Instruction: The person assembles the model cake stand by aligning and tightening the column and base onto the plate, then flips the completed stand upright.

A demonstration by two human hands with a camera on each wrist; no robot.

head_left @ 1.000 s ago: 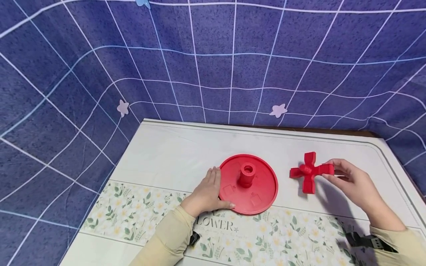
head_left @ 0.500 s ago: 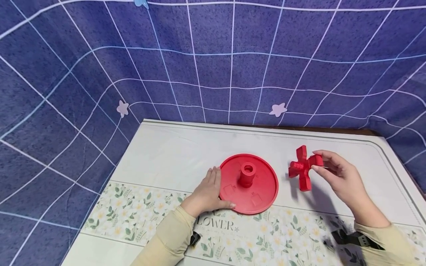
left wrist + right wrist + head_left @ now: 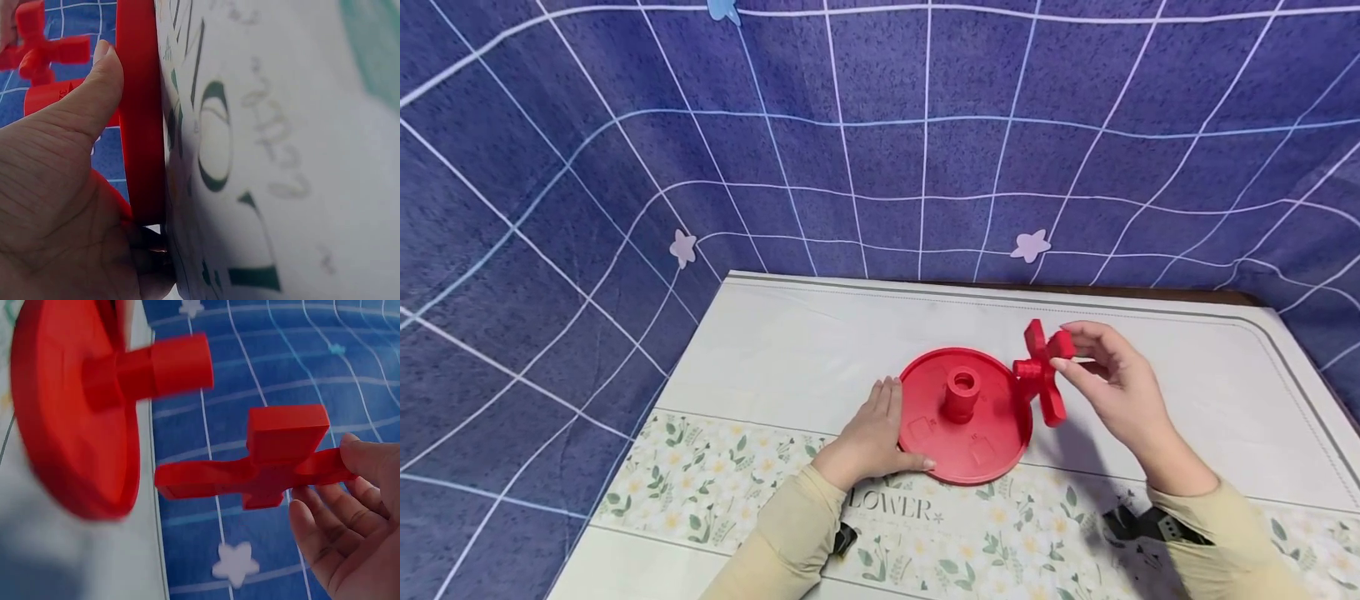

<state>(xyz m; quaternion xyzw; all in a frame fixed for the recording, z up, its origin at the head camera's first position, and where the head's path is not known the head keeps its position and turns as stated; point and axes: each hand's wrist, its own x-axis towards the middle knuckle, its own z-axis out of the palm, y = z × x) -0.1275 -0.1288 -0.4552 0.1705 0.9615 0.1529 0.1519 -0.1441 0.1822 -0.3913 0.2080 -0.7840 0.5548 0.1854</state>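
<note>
A round red base (image 3: 925, 446) with a raised rim and an upright hollow post (image 3: 961, 400) lies on the table. My left hand (image 3: 868, 437) rests against its left rim, fingers straight, thumb along the near edge. In the left wrist view the thumb (image 3: 103, 87) touches the rim. My right hand (image 3: 1112, 383) pinches one arm of a red cross-shaped piece (image 3: 1042, 375) with a short peg pointing left. The cross is held tilted above the base's right edge, apart from the post. In the right wrist view the cross (image 3: 272, 472) hides the peg.
A white tablecloth (image 3: 797, 350) with a floral band covers the table. Behind and to the left hangs a blue curtain (image 3: 880, 158) with a grid pattern and stars. A black strap (image 3: 1150, 527) is on the right wrist.
My right hand has carried the cross-shaped piece leftward to the base's right edge, tilting it so its peg turns toward the post. The left hand and base have stayed put.
</note>
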